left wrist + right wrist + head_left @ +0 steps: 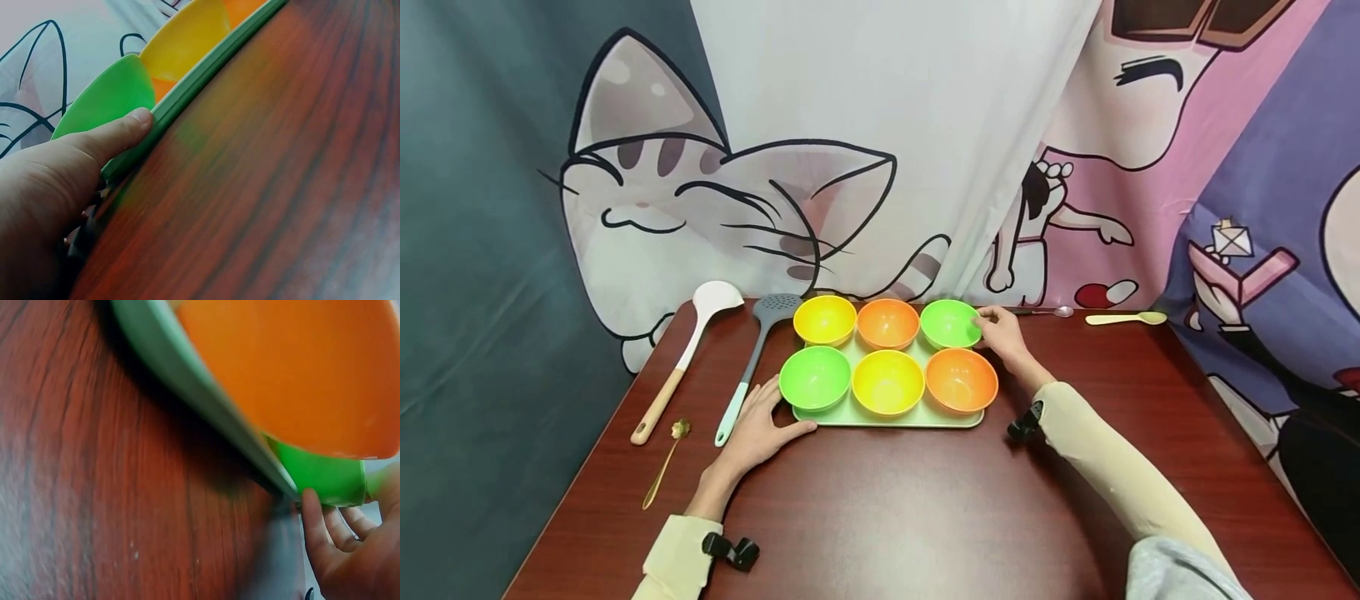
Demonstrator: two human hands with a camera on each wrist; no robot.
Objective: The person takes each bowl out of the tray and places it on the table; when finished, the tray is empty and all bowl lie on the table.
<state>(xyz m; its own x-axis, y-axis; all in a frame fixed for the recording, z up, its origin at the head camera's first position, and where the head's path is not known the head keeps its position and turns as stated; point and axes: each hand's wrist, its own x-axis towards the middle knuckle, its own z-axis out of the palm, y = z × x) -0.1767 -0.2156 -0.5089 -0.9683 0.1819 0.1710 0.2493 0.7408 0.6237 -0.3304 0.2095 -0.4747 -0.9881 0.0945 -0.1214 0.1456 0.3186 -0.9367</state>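
Note:
A pale green tray bears several bowls in two rows. The front row has a green bowl, a yellow bowl and an orange bowl. Behind them stand a yellow bowl, an orange bowl and a green bowl. My left hand rests at the tray's front left corner, its straight thumb touching the rim in the left wrist view; its other fingers are partly hidden there. At the back right, my right hand pinches the back green bowl's rim, with fingers against its outside.
Left of the tray lie a white ladle with a wooden handle, a grey slotted turner and a small gold spoon. A small spoon and a pale yellow spoon lie back right. A printed curtain hangs behind the table.

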